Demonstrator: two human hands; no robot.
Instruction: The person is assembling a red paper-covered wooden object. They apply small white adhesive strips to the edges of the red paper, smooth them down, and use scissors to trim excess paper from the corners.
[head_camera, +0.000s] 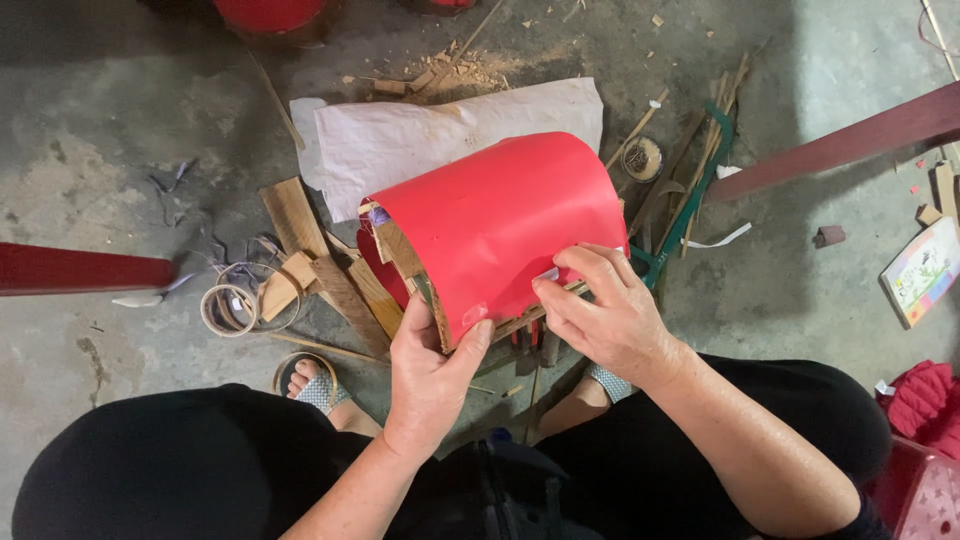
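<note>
Left hand (432, 375) gripping the near edge of a wooden frame (400, 255), thumb pressed on the red sheet (500, 225), fingers closed around the wood. Right hand (605, 315) pinching the sheet's near right edge, fingertips (560, 283) narrow, close together on a small pale tape piece (547, 274). Sheet smooth, glossy, bent as an arch over the frame, in the middle, above a rough grey concrete floor (120, 140). Just behind, crumpled white paper (450, 125). To the left, flat wood slats (300, 225) and a thin coiled strip (230, 308). Far right, bamboo sticks (700, 165), long and thin.
</note>
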